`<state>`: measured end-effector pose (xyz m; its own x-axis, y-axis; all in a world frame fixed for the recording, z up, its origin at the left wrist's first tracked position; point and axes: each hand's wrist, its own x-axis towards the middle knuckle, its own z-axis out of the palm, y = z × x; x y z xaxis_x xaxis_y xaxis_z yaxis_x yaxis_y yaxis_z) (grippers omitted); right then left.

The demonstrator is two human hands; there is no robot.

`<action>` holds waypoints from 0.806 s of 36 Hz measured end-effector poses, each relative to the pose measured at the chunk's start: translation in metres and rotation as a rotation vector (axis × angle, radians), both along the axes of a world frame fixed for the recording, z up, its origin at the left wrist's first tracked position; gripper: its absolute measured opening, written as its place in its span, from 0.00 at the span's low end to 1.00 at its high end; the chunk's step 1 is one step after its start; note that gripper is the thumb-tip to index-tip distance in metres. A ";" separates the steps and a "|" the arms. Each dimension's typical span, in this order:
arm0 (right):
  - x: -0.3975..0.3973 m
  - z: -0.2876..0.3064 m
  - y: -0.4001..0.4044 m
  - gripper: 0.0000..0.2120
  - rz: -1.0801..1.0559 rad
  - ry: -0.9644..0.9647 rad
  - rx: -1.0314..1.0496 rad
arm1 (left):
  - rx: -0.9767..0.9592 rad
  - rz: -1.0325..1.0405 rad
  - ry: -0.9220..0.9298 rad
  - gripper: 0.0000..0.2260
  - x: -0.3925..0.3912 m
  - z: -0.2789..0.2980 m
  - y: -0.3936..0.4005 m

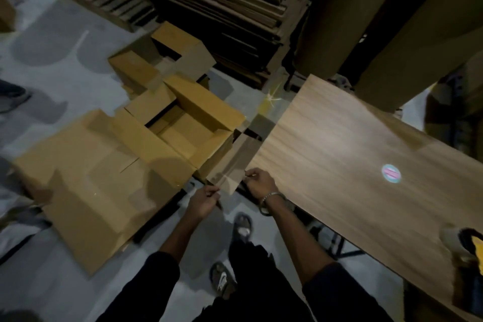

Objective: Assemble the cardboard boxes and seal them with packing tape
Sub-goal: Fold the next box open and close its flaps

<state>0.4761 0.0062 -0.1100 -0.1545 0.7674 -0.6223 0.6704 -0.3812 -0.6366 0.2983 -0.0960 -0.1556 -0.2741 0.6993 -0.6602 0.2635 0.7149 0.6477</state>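
Both grips pinch a flattened cardboard box [230, 167]: left hand [202, 200] on its near corner, right hand [260, 181] on the edge at three o'clock, beside the tabletop [352, 144]. Lifting evenly onto the tabletop should keep it from buckling.

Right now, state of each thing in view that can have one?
Left hand: pinches the flat box's near corner.
Right hand: grips the flat box's edge.
Flat box: folded flat, held off the floor.
Open box: on the floor, flaps open, unsealed.
Flat sheet: lies unfolded on the floor.
Tape roll: lies flat on the table.
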 end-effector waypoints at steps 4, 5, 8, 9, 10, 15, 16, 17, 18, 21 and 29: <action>-0.048 -0.015 0.061 0.07 0.070 -0.026 -0.010 | -0.034 0.020 -0.003 0.10 -0.041 -0.022 0.031; -0.060 -0.019 0.078 0.05 0.079 -0.016 -0.017 | -0.038 0.034 0.002 0.08 -0.052 -0.029 0.040; -0.097 -0.034 0.131 0.03 0.131 -0.065 -0.028 | -0.053 0.061 0.027 0.04 -0.084 -0.043 0.072; -0.109 -0.044 0.147 0.04 0.175 -0.090 -0.028 | -0.082 0.074 0.029 0.06 -0.095 -0.047 0.083; -0.120 -0.056 0.164 0.06 0.204 -0.103 -0.037 | -0.110 0.099 0.025 0.08 -0.105 -0.052 0.094; -0.178 -0.118 0.258 0.12 0.350 -0.244 -0.007 | -0.208 0.236 0.070 0.21 -0.164 -0.106 0.156; -0.189 -0.130 0.274 0.12 0.387 -0.275 0.008 | -0.222 0.266 0.085 0.24 -0.175 -0.120 0.167; -0.199 -0.145 0.289 0.13 0.422 -0.309 0.026 | -0.250 0.308 0.095 0.27 -0.186 -0.134 0.176; -0.209 -0.160 0.302 0.14 0.456 -0.345 0.039 | -0.265 0.358 0.100 0.30 -0.195 -0.149 0.185; -0.231 -0.214 0.334 0.23 0.505 -0.420 0.030 | -0.358 0.502 0.122 0.40 -0.222 -0.196 0.205; -0.262 -0.328 0.362 0.51 0.578 -0.674 0.067 | -0.502 0.626 0.117 0.66 -0.256 -0.314 0.211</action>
